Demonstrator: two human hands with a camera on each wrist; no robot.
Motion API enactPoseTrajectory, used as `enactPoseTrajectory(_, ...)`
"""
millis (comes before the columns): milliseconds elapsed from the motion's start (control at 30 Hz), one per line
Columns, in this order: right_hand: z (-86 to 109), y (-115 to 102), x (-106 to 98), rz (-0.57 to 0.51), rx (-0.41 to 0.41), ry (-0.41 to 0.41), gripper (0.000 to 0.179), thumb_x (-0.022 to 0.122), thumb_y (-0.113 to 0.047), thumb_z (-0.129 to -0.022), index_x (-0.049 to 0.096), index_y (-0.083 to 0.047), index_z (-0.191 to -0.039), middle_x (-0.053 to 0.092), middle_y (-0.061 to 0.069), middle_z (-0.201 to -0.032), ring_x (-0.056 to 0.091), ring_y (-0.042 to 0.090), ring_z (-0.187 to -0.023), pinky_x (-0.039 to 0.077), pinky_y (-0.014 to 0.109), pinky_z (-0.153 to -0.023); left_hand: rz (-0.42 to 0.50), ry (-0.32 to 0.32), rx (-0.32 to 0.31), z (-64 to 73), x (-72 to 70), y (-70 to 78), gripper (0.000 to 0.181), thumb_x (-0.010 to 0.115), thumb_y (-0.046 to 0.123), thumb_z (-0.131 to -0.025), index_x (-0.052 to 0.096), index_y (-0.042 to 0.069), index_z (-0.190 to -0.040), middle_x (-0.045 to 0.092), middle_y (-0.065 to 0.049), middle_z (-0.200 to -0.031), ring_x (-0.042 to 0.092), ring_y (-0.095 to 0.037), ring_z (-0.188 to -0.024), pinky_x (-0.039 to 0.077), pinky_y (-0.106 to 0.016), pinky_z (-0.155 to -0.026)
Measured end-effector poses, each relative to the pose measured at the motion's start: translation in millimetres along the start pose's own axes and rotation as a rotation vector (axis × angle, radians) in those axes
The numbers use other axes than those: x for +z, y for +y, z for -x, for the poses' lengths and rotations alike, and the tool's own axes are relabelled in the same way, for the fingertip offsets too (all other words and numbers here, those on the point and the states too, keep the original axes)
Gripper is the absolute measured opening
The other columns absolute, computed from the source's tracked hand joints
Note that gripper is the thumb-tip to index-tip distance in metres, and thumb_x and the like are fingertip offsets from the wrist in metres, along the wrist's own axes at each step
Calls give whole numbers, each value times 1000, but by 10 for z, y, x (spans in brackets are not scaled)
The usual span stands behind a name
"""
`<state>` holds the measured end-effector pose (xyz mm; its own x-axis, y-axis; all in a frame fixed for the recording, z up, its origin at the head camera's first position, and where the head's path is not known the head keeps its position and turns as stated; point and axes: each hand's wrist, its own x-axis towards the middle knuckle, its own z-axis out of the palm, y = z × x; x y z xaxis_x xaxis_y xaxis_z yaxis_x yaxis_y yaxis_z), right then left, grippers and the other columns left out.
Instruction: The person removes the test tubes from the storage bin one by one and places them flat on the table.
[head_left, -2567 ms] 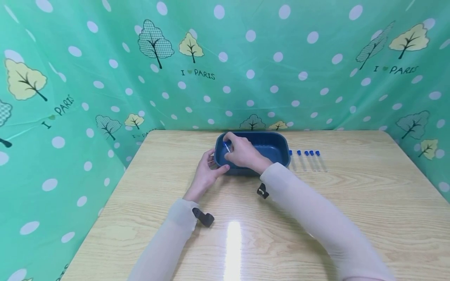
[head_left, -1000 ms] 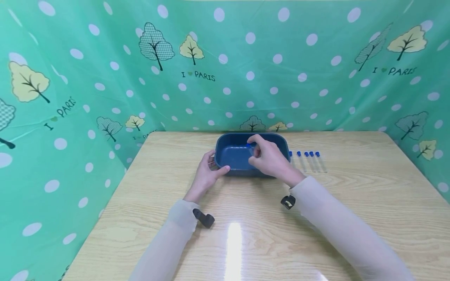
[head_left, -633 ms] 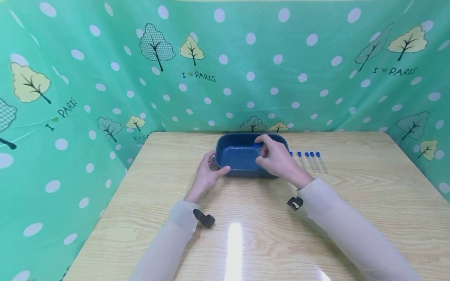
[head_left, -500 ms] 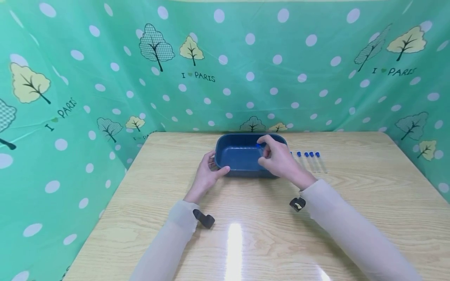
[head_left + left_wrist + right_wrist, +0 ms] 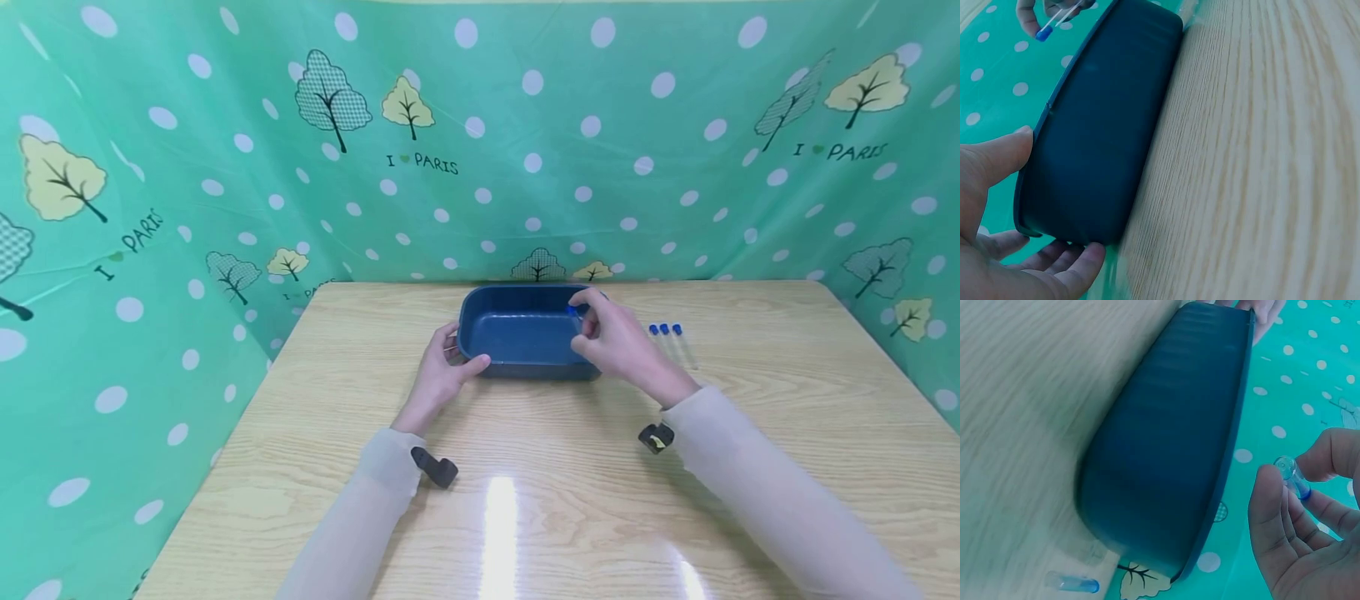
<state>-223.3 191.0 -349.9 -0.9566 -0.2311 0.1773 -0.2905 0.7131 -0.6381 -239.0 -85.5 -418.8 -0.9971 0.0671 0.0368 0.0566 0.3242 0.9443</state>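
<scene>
My left hand [image 5: 438,371] grips the left end of a dark blue plastic tub [image 5: 517,337], thumb at the near rim and fingers against its end wall [image 5: 1094,125]. Over the tub's right part, my right hand [image 5: 618,342] pinches a clear test tube with a blue cap [image 5: 573,312] between thumb and fingers. In the right wrist view this test tube [image 5: 1292,478] is beside the rim line, apart from the tub. Three blue-capped test tubes [image 5: 665,330] show on the table right of my right hand, which covers the table beside the tub.
The wooden table [image 5: 375,533] carries the tub near its back edge. Behind it and at the sides hangs a green dotted curtain [image 5: 525,125]. One test tube [image 5: 1072,582] lies close to the tub's right end in the right wrist view.
My right hand has moved right across the tub, from its left end to its right part, a test tube pinched in it throughout. It now hides tubes seen earlier. My left hand stays.
</scene>
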Motion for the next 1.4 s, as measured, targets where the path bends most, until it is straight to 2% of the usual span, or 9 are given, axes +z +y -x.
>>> enactPoseTrajectory(400, 84, 158, -50, 11, 18, 27, 52, 60, -4, -82, 46, -10, -131, 55, 5, -79, 50, 20, -61, 43, 35, -56, -1, 2, -13, -4, 8, -5, 82, 80, 27, -78, 34, 12, -145, 48, -16, -134, 47, -30, -123, 41, -43, -103)
enactPoseTrajectory(700, 120, 251, -184, 37, 75, 62, 50, 61, -6, -81, 47, -12, -129, 55, 6, -84, 53, 21, -63, 46, 34, -54, 11, 2, -10, -11, 7, -9, 82, 80, 26, -78, 34, 12, -145, 47, -17, -135, 48, -30, -123, 41, -43, -103)
enactPoseTrajectory(900, 157, 344, -250, 55, 59, 72, 49, 61, -5, -81, 48, -10, -128, 56, 7, -81, 51, 22, -66, 44, 34, -58, 10, 2, -15, -17, 8, -8, 83, 80, 27, -78, 34, 12, -145, 47, -17, -136, 47, -30, -124, 40, -44, -103)
enactPoseTrajectory(1400, 251, 538, -416, 92, 106, 81, 48, 60, -6, -82, 46, -7, -128, 57, 9, -83, 52, 23, -66, 44, 34, -59, -2, -4, -19, -13, 5, -10, 82, 79, 27, -79, 34, 12, -145, 46, -16, -137, 47, -30, -124, 40, -44, -104)
